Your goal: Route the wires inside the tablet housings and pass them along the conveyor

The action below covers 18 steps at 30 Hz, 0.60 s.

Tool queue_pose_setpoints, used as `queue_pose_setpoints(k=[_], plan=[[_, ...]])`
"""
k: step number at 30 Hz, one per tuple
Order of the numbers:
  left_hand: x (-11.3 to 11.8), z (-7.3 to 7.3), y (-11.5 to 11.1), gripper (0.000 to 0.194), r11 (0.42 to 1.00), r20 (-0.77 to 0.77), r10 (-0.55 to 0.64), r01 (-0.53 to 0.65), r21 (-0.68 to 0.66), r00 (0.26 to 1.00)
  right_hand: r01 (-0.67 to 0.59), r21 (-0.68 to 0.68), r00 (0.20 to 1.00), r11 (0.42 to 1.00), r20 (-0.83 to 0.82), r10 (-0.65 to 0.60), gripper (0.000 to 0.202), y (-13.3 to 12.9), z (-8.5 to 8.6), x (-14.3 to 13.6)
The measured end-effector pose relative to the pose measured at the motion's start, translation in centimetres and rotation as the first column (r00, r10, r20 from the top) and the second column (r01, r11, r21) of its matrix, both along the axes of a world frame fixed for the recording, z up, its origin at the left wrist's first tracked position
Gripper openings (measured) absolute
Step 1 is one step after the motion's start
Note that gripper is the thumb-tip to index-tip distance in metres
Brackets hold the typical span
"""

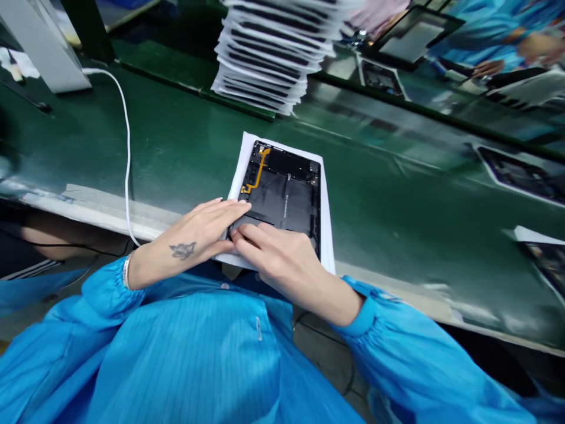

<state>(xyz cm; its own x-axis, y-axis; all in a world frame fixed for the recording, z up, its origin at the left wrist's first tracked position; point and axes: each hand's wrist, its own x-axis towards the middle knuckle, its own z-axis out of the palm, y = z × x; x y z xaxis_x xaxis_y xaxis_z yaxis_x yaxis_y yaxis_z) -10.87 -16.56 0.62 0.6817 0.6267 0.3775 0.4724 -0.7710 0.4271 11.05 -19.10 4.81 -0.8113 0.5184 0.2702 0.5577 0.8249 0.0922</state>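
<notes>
An opened tablet (282,188) lies on a white foam sheet (328,235) at the bench's near edge. Its black inside shows, with an orange flex cable (259,171) along the left side. My left hand (198,232) rests against the tablet's lower left edge, fingers stretched out and thumb near the corner. Curled fingers of my right hand (282,259) press together at the same lower left corner, over the tablet's lower part. What they pinch, if anything, is hidden.
Beyond the tablet rises a tall stack of white sheets (269,59). A white cable (128,135) runs down the left. More opened tablets (525,174) lie on the green bench (397,206) at right. A co-worker in a blue sleeve (481,35) sits across, blurred.
</notes>
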Motion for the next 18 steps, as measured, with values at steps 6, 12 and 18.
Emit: queue_pose_setpoints(k=[6, 12, 18], plan=[[-1.2, 0.5, -0.7, 0.042, 0.99, -0.023, 0.015, -0.012, 0.143, 1.0, 0.213, -0.06, 0.843, 0.975, -0.494, -0.214, 0.034, -2.2, -0.8, 1.0], [-1.2, 1.0, -0.8, 0.023, 0.956, 0.002, -0.036, 0.034, 0.29, 0.999, 0.194, -0.366, 0.353, 0.91, -0.84, -0.413, 0.039, -5.3, -0.8, 0.8], [-0.5, 0.5, -1.6, 0.024, 0.949, 0.024, 0.006, -0.014, 0.316, 1.0, 0.152, -0.166, 0.525, 0.974, -0.822, -0.222, 0.024, -5.4, -3.7, 0.1]])
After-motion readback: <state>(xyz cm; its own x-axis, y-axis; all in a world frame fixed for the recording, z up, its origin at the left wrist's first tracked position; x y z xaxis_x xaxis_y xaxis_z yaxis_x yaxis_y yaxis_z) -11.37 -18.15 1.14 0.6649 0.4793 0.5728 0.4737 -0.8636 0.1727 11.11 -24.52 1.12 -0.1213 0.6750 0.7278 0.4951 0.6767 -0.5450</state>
